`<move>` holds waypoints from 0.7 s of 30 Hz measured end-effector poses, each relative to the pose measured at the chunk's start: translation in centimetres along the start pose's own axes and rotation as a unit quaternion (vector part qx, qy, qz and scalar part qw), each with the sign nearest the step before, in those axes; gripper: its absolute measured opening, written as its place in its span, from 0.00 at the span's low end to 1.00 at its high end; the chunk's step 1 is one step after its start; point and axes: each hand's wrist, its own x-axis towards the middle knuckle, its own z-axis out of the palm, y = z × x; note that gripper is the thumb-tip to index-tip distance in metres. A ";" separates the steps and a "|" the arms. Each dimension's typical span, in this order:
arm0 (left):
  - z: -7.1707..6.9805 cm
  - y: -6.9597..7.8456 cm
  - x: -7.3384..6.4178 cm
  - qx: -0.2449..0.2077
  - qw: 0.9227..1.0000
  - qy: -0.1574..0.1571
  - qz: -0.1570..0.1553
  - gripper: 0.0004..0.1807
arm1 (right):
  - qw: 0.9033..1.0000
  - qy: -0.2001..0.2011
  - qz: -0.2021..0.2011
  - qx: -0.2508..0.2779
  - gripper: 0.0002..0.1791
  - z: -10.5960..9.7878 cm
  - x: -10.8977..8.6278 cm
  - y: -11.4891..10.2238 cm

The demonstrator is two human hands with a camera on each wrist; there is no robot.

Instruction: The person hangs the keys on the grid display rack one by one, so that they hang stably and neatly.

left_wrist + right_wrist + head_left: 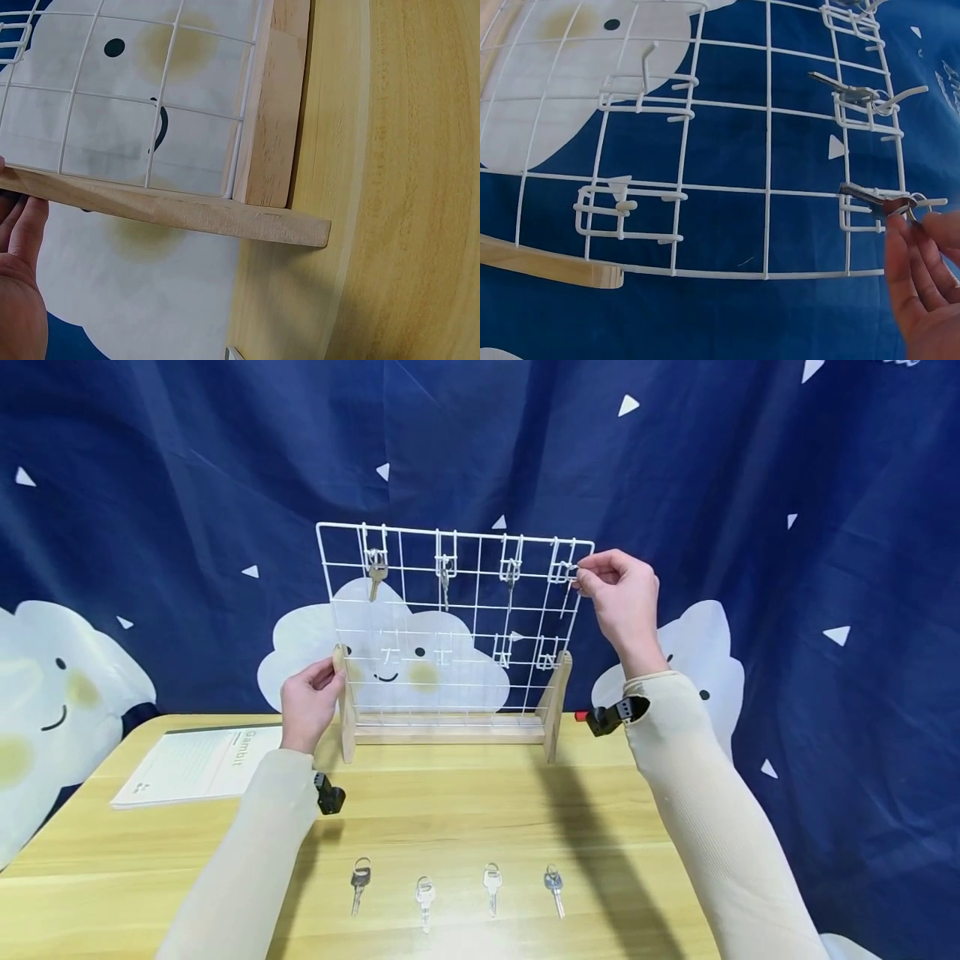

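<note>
A white wire grid rack (477,537) stands on a wooden base. At its left wooden post (187,210), my left hand (309,702) grips the upright between thumb and fingers. High at the grid's right side, my right hand (621,597) pinches the ring of a key (866,196), and the ring is around the top right hook (934,202). To the left along the upper row hang a brass-coloured key (377,572) and two more keys, one (445,578) near the middle and the other (512,575) beside the right hand's hook.
Several keys with rings lie in a row on the wooden table, among them a dark-headed one (360,878) and a bluish one (553,883). Lower hooks (546,660) on the grid hold no keys. A notepad (198,767) lies left; a blue curtain (675,468) hangs behind.
</note>
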 end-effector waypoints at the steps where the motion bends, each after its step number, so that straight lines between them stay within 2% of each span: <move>1: 0.0 0.0 0.0 0.000 1.000 -0.001 -0.001 0.20 | 1.000 0.000 0.000 0.002 0.06 0.0 0.0 0.1; 9: 0.0 0.1 0.0 0.003 1.000 0.000 -0.005 0.20 | 0.999 0.014 0.002 0.035 0.06 -0.2 -0.2 0.6; 14: 0.0 0.2 0.3 0.003 1.000 -0.004 0.002 0.20 | 1.000 0.015 0.007 0.019 0.07 0.0 -1.8 1.8; 17: -0.1 0.3 0.4 0.002 1.000 -0.011 0.009 0.20 | 1.000 -0.012 0.004 0.011 0.09 0.4 -3.3 3.0; 21: -0.2 0.1 0.4 0.004 1.000 -0.015 0.004 0.20 | 0.998 -0.065 -0.010 0.003 0.08 0.9 -5.4 4.4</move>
